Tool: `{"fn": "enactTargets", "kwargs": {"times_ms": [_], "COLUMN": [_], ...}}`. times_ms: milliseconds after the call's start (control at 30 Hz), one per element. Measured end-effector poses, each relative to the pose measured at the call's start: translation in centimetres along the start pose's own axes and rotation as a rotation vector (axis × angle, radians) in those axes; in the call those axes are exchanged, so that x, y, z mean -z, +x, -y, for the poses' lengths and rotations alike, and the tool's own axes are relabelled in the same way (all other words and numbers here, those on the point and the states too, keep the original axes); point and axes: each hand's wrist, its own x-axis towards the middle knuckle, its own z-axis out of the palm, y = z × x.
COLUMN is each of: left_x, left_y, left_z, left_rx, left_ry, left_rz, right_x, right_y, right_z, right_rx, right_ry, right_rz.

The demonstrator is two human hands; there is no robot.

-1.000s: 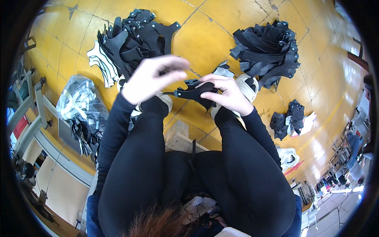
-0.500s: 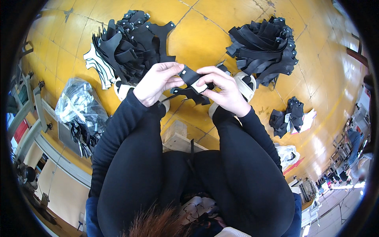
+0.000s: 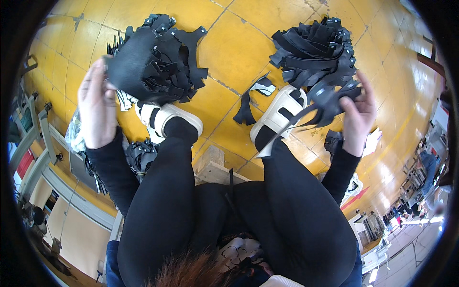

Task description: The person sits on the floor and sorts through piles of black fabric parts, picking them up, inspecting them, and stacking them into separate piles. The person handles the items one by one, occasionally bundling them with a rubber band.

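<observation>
My left hand [image 3: 98, 107], raised at the left, grips a broad black cut piece [image 3: 129, 69] by its edge; the piece is blurred and hangs in front of the left pile of black cut pieces [image 3: 186, 60]. Over at the right, my right hand [image 3: 359, 115] pinches several dark curved strips [image 3: 327, 103] that dangle toward my right knee, one with a pale end. Behind them lies the right pile of black cut pieces [image 3: 313, 52]. A loose black strip [image 3: 245, 105] with a white backing showing rests on the floor between my feet.
White sandals [image 3: 282, 112] are on my feet on the yellow tiled floor [image 3: 224, 52]. A wooden block [image 3: 213, 162] stands between my legs. At the left are a clear plastic bag [image 3: 74, 134], more black pieces [image 3: 143, 155] and a metal frame [image 3: 76, 191]. White sheets [image 3: 373, 139] lie at the right.
My hands, together at the small black piece before, have moved wide apart. The left now holds a broad black piece, the right dark strips. A loose strip lies between my feet.
</observation>
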Motion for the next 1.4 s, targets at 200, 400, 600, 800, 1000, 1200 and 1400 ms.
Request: {"fn": "enactTargets", "kwargs": {"times_ms": [200, 400, 600, 800, 1000, 1200, 1400], "left_x": [6.8, 7.1, 4.2, -0.5, -6.2, -11.0, -11.1], "left_y": [5.2, 7.8, 6.5, 3.8, 0.6, -3.7, -4.5], "left_z": [1.6, 5.3, 5.7, 4.1, 5.9, 9.5, 8.8], "left_rx": [-0.111, -0.182, -0.305, -0.377, -0.208, 0.720, 0.429], "left_ry": [0.159, 0.447, 0.596, 0.407, 0.366, 0.153, -0.153], "left_rz": [-0.151, -0.157, -0.259, -0.122, 0.485, 0.962, 0.876], "right_x": [4.5, 4.3, -0.9, -9.5, -12.4, -12.0, -13.1], "right_y": [6.4, 11.0, 7.0, -0.6, -2.1, -0.9, -0.8], "right_z": [-2.2, -7.9, -8.8, -13.4, -11.8, -5.1, -4.5], "right_rx": [0.001, -0.051, 0.382, 0.472, 0.051, 0.034, 0.033], "right_ry": [-0.359, -0.525, -0.598, -0.988, -0.203, 0.406, 0.269], "right_rz": [-0.202, -0.381, -0.299, 0.522, 0.593, 0.774, 0.420]}}
